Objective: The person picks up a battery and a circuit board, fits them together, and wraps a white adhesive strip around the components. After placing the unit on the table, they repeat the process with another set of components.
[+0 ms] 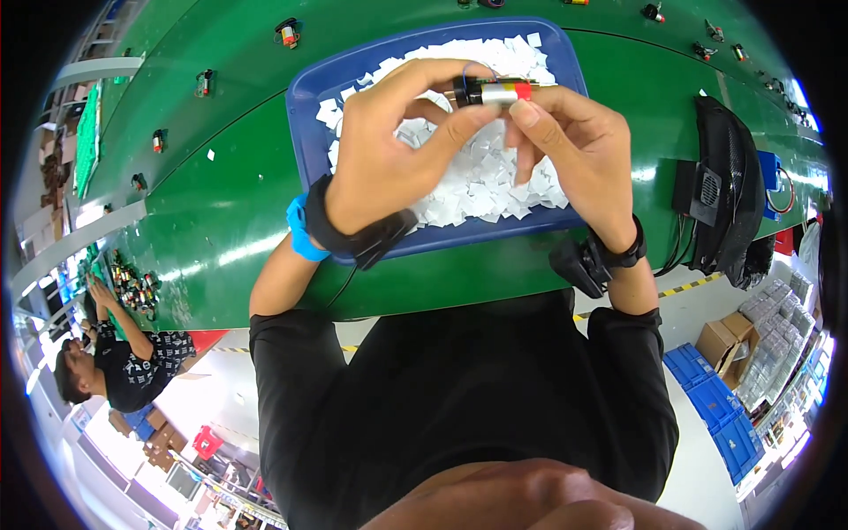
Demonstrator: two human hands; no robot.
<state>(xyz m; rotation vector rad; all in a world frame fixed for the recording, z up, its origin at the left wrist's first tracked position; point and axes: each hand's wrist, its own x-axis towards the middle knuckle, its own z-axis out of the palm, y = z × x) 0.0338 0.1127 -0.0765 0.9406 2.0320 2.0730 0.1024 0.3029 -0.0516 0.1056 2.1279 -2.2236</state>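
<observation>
Over a blue tray (300, 132) filled with small white square pieces (495, 190), I hold a small silver cylindrical battery (500, 94) with a red end, a black cap and a thin wire. My left hand (397, 146) grips it by the black cap, its thumb below and fingers behind. My right hand (574, 132) pinches the red end between thumb and forefinger, the other fingers curled. The battery lies roughly level between both hands. Their fingers hide part of it.
Similar small parts lie along the green table (238, 194), including one (287, 34) at far left. A black bag (729, 177) and a black box (698, 193) stand at right. At far left, a co-worker (124, 362) reaches toward a pile of parts (134, 287).
</observation>
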